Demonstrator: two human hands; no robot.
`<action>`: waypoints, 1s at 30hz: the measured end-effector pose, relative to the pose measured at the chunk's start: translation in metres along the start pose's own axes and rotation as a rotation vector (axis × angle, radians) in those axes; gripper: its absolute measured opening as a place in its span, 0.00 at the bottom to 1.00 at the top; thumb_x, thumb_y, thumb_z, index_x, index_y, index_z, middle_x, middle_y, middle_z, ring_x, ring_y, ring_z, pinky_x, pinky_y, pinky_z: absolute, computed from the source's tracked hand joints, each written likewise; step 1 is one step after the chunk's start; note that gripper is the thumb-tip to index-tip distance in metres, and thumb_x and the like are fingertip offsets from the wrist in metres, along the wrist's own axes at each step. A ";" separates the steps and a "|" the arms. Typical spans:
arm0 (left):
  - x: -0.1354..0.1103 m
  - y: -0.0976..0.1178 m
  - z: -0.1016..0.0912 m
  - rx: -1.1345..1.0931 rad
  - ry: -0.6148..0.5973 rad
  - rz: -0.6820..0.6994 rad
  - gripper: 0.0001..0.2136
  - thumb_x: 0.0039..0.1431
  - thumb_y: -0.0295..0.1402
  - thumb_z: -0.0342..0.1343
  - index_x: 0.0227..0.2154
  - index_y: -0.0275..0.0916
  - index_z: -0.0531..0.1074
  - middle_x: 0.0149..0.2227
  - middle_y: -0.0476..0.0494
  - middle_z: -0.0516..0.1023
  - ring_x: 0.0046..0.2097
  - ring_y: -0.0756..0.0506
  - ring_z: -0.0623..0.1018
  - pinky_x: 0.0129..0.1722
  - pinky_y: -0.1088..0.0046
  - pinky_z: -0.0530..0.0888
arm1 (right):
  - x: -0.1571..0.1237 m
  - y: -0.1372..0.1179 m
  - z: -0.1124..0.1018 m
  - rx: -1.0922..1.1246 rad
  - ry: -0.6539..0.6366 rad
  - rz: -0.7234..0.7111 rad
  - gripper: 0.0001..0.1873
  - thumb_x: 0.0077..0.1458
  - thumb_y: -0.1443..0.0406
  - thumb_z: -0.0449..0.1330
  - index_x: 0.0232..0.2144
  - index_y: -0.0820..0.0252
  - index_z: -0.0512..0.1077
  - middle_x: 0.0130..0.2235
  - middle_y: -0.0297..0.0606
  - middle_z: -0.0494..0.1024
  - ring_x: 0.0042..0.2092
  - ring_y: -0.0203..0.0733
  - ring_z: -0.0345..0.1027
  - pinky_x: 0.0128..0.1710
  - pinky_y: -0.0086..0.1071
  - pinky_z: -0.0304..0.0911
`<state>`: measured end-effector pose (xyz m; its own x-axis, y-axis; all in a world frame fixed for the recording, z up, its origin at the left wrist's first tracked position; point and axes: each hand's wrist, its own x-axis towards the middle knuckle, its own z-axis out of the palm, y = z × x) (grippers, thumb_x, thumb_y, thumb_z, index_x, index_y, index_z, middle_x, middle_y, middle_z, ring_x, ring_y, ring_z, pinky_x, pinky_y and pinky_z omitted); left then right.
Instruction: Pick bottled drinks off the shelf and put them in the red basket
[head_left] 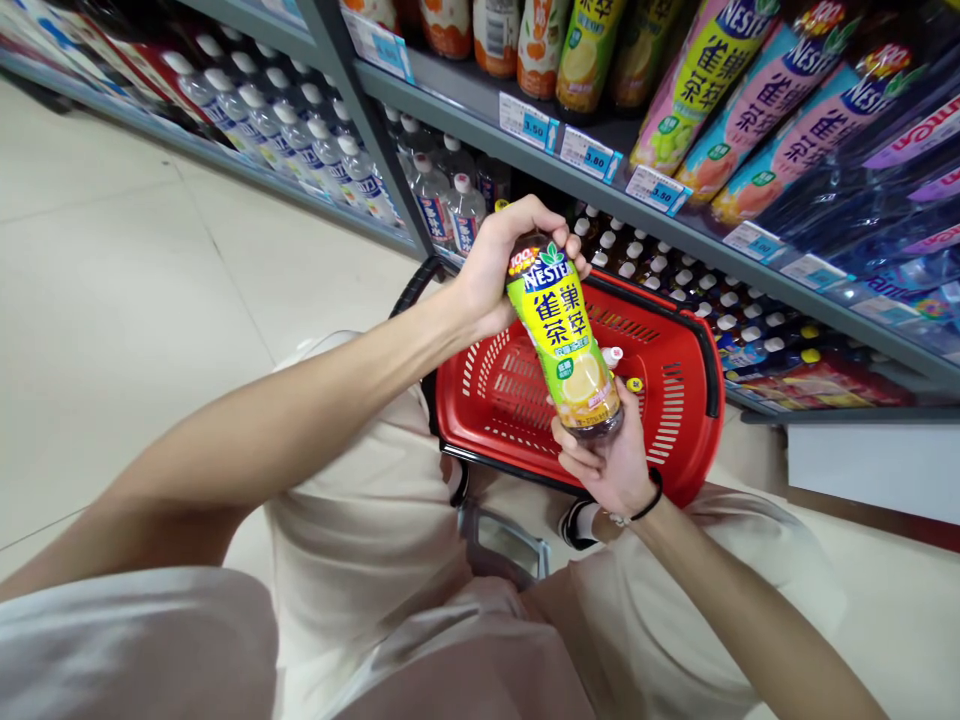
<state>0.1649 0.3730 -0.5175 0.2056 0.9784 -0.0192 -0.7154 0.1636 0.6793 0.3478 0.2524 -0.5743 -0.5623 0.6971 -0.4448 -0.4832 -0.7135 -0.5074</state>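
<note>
— What do we have in our hands?

— One bottle (pixel 564 340), held at both ends. Our left hand (pixel 504 262) wraps around its top, fingers curled over the cap end, and our right hand (pixel 609 458) cups its base from below, fingers closed on the bottom edge. Neither hand is spread; both are closed on the bottle.

— How does the bottle sit?

— Tilted, top leaning far and to the left, base nearer us and to the right. Its label is yellow-green with a lemon picture, and the liquid showing at the base is dark.

— And where is it in the scene?

— Right above the red basket (pixel 679 375), which stands on the floor (pixel 135 260) between our knees and the shelf (pixel 480 105). We hold it clear of the basket's rim, not touching it.

— Anything inside the basket?

— A couple of small things show beside the bottle's base, but we cannot tell what they are.

— What else surrounds us?

— On the upper shelf, far right, big bottles (pixel 750 95) lie with similar labels, price tags (pixel 586 155) below them. Far left, low down, rows of water bottles (pixel 300 140) with white caps. A dark band (pixel 651 500) circles our right wrist.
</note>
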 end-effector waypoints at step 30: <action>-0.018 -0.021 0.010 0.412 0.037 0.371 0.11 0.55 0.33 0.61 0.18 0.46 0.74 0.23 0.48 0.77 0.30 0.46 0.75 0.37 0.68 0.75 | -0.108 -0.091 -0.068 -0.976 0.592 -0.570 0.13 0.62 0.59 0.65 0.44 0.59 0.84 0.45 0.47 0.85 0.46 0.46 0.80 0.51 0.38 0.73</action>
<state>0.1825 0.3503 -0.5245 -0.0399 0.9660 0.2554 -0.4137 -0.2486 0.8758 0.4984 0.2472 -0.5306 0.0666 0.9908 -0.1179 0.2768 -0.1319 -0.9518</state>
